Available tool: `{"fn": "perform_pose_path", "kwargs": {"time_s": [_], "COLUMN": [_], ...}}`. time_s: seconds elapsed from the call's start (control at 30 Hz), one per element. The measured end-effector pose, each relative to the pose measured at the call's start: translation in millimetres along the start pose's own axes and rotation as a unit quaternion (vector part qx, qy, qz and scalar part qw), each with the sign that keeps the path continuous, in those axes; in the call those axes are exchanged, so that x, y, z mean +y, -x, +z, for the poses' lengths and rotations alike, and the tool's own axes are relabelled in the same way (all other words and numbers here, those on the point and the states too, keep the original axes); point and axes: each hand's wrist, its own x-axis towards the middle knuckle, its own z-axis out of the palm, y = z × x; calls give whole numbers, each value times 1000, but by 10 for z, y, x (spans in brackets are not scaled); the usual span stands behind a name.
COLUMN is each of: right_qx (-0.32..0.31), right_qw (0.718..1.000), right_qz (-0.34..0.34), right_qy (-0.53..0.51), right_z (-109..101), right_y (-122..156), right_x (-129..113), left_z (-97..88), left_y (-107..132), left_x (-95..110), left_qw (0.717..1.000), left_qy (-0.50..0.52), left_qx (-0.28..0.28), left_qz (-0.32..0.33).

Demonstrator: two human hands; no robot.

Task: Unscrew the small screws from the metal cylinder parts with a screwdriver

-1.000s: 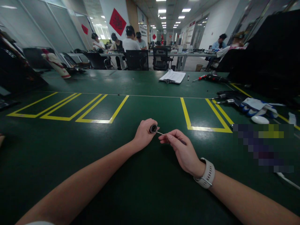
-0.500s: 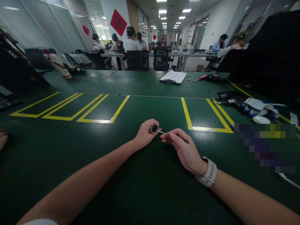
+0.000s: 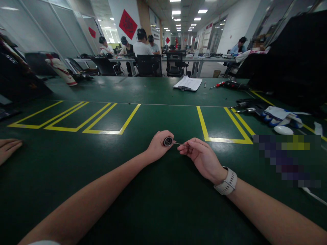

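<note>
Your left hand (image 3: 157, 147) has its fingers curled tight around a small round black part (image 3: 168, 141). Your right hand (image 3: 203, 157) pinches a thin metal tool (image 3: 182, 144) between narrow fingertips, and the tool's tip touches the part. Both hands sit on the green worktop (image 3: 163, 204), just left of the yellow outline (image 3: 230, 140).

No legible text — signs, papers unreadable
</note>
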Motion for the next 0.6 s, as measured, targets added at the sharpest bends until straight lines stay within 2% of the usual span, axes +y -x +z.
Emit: {"fn": "perform_pose_path", "kwargs": {"time_s": [0.37, 0.6], "right_qx": [34, 89], "right_qw": [999, 995], "right_qz": [-4, -30], "right_qy": [-5, 28], "right_z": [-40, -49], "right_y": [-31, -36], "right_x": [-5, -11], "left_z": [5, -1], "left_y": [-11, -10], "left_x": [-56, -40], "left_qw": [1000, 1000], "left_qy": [-16, -15], "left_qx": [-8, 1], "left_qz": [3, -22]}}
